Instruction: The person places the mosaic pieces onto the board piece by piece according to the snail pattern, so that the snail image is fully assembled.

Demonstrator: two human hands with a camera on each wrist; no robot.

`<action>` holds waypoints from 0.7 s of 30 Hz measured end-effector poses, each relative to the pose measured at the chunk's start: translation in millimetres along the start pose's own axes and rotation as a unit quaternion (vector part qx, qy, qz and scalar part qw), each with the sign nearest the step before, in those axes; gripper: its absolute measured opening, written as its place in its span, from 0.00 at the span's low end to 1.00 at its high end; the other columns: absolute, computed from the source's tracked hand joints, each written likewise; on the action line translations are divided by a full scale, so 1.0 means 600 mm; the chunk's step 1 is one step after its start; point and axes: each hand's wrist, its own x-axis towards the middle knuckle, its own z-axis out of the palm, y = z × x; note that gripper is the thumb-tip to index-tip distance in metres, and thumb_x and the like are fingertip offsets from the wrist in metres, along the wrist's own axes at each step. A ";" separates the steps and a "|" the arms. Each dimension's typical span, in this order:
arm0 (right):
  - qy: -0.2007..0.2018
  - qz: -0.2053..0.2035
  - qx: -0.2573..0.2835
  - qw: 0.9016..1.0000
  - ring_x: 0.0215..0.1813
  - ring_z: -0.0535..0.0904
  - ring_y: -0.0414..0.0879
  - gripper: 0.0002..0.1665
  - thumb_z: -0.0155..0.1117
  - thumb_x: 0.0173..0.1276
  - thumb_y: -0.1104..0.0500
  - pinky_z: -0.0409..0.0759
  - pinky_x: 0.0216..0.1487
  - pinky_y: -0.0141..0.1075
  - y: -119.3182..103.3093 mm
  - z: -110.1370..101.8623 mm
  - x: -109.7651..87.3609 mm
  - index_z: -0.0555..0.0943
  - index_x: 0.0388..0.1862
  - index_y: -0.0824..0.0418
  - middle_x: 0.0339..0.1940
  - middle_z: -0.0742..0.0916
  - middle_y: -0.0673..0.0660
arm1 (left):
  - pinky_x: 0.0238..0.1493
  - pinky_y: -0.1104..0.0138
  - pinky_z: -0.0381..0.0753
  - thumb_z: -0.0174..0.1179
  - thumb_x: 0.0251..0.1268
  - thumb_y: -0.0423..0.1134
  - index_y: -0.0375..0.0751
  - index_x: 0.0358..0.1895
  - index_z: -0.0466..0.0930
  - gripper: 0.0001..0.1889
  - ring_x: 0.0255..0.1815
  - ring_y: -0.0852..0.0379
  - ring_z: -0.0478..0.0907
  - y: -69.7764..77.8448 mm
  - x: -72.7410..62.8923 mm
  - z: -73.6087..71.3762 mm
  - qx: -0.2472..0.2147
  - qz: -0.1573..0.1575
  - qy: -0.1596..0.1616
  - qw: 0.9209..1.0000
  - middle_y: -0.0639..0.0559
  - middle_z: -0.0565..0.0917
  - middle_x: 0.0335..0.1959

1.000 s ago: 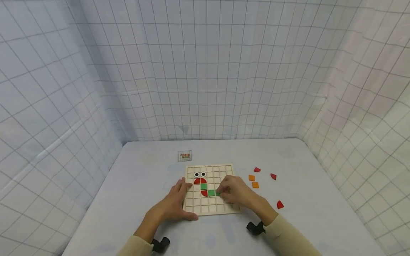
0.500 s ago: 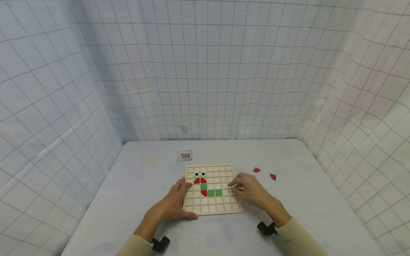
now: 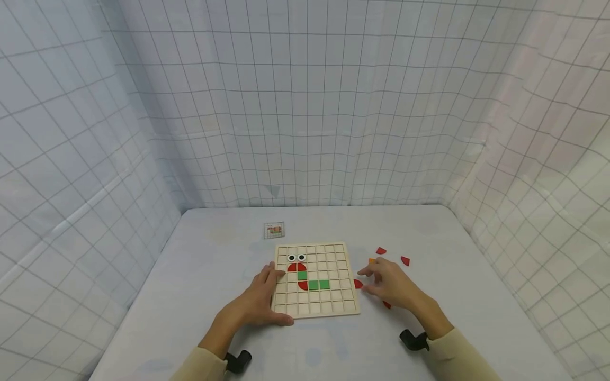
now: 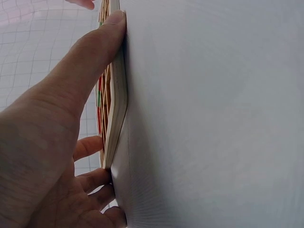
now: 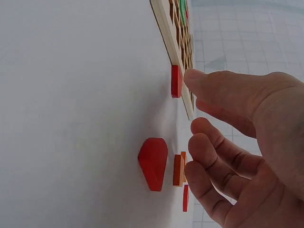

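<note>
A pale wooden grid board (image 3: 329, 267) lies on the table, bearing two eye discs (image 3: 292, 258), red quarter-round pieces (image 3: 303, 286) and green square tiles (image 3: 313, 285). My left hand (image 3: 259, 299) rests at its near left corner, the thumb along the front edge and the index finger reaching over the left side. Off the board's right edge, my right hand (image 3: 393, 283) hovers with thumb and index finger apart, holding nothing. Close to those fingertips sits a loose red quarter-round piece (image 3: 358, 284), also seen as a red piece (image 5: 176, 81) touching the board in the right wrist view.
Partly under the right hand are an orange square tile (image 3: 371, 261) and another red piece (image 3: 387, 305). Farther back right lie two red quarter-rounds (image 3: 381, 250). A small picture card (image 3: 274, 230) is behind the board. White gridded curtains surround the table.
My right hand has let go of the second green tile, which now lies on the board, and has moved right off the board. The left hand stays in place.
</note>
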 end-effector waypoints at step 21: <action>-0.006 0.009 -0.010 1.000 0.37 0.74 0.35 0.18 0.85 0.74 0.61 0.78 0.39 0.30 0.001 0.028 0.007 0.96 0.61 0.57 0.42 0.87 0.45 | 0.91 0.27 0.65 0.93 0.53 0.61 0.39 0.89 0.64 0.65 0.99 0.24 0.49 0.004 -0.004 -0.004 -0.003 0.002 -0.001 1.000 0.28 0.50 0.98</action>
